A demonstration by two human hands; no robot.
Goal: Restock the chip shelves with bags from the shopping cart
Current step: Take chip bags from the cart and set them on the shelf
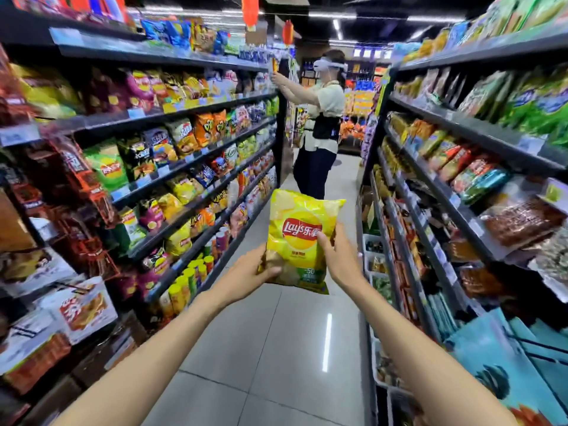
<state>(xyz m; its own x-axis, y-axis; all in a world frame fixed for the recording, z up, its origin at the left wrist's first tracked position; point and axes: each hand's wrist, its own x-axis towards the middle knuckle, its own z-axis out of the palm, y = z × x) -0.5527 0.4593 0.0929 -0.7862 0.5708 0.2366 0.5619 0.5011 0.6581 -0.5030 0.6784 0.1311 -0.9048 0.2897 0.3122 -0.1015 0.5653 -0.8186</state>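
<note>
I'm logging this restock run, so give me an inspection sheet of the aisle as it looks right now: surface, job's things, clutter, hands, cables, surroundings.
Surface: grey tiled aisle floor, glossy, with a light reflection.
Job's things: yellow chip bag held upright in mid-aisle; chip shelves on the left look well stocked; shopping cart not in view.
Clutter: boxed goods crowd the lower left shelf.
Hands: left hand grips the bag's lower left edge; right hand holds its right side, fingers curled round it.
Cables: nothing seen.
Surroundings: snack shelves on the right; another person stands at the far end, reaching up to a shelf.
</note>
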